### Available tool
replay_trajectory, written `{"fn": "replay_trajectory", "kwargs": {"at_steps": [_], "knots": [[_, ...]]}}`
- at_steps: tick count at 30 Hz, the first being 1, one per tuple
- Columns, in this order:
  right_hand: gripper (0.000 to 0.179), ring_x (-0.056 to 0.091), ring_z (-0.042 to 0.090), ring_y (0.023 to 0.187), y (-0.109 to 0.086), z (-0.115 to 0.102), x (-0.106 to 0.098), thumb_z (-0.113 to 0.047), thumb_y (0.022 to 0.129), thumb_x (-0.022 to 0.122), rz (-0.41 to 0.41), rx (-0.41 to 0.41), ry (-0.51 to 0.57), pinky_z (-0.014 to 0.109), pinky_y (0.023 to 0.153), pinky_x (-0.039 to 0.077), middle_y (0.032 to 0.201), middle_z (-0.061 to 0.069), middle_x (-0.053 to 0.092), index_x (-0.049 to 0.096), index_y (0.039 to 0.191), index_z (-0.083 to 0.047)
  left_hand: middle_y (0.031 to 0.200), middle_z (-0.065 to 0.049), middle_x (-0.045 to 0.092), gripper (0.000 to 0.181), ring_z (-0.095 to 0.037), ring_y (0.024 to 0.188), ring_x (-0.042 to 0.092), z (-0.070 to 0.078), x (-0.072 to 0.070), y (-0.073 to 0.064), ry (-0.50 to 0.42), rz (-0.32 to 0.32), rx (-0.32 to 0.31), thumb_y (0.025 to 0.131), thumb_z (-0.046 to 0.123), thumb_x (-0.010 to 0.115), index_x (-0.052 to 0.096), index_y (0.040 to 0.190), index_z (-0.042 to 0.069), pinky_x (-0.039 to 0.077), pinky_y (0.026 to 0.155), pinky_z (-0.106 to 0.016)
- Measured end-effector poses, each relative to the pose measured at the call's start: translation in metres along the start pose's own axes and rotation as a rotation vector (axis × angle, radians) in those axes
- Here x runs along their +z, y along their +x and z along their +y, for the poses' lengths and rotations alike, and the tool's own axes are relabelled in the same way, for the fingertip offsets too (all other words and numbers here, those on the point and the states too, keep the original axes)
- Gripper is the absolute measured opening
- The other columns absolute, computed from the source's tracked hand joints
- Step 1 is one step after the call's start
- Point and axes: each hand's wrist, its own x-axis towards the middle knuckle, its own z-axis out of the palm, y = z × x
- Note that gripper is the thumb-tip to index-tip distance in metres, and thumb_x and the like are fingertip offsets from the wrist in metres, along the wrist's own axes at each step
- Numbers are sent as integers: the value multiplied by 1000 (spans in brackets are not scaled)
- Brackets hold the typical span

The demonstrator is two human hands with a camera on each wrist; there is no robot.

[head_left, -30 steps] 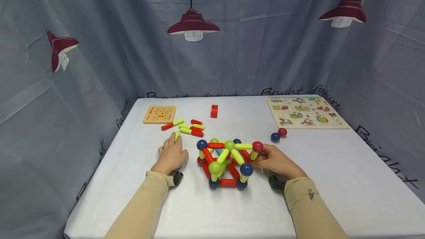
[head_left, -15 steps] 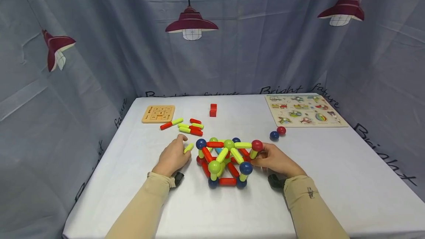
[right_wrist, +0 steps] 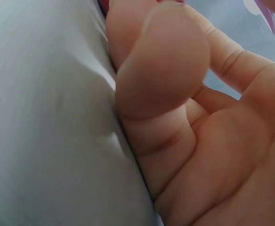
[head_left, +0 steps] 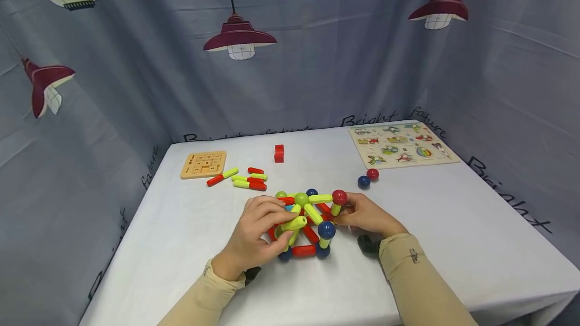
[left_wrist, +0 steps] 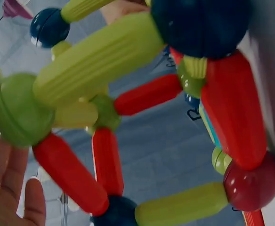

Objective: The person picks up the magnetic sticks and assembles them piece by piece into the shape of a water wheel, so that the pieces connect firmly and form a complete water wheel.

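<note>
A frame of magnetic rods and balls (head_left: 304, 251), in red, yellow-green and blue, stands on the white table before me. My left hand (head_left: 254, 233) pinches a yellow-green magnetic rod (head_left: 295, 223) between thumb and fingers, over the frame's left front corner, and covers part of it. At the right side, my right hand (head_left: 371, 216) holds the frame low by the corner under a red ball (head_left: 340, 197); its fingertips are partly hidden. Close up in the left wrist view are the frame's green ball (left_wrist: 22, 110) and left-hand fingers (left_wrist: 8, 169). The right wrist view shows a bent thumb (right_wrist: 163, 66).
Several loose red and yellow-green rods (head_left: 250, 184) lie behind the frame, left of centre. A wooden number puzzle (head_left: 203, 164) and a small red block (head_left: 279, 153) sit farther back. A blue ball (head_left: 364, 181), a red ball (head_left: 373, 174) and a picture puzzle board (head_left: 403, 145) are at right.
My left hand has moved from the table beside the loose rods, rightward to the frame's left front, carrying the yellow-green rod. My right hand stays at the frame. The head view has shifted slightly.
</note>
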Motion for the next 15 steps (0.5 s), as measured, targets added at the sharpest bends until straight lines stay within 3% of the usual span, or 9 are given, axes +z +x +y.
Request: {"fn": "replay_trajectory", "kwargs": {"at_steps": [4,8,15], "knots": [[51,56,26,65,3,1,0,-22,85,84,-9,-15,6,34,59,49,89,9,67,65,130,-10,98,4,69,30,-20,107,61,7,8,-2,63,-99,1,82,16,82,78,112,17,43,91,-35],[50,57,26,65,3,0,-1,-23,84,84,-13,-13,1,34,59,50,89,9,68,65,130,-11,96,5,67,34,-18,103,61,11,13,-1,160,-123,7,78,15,83,79,112,20,42,87,-36],[51,57,25,63,3,1,-2,-23,85,83,-15,-24,0,34,59,50,87,8,67,65,131,-11,105,4,73,45,-23,119,62,20,21,1,324,-230,23,78,25,91,77,122,24,44,96,-41]]}}
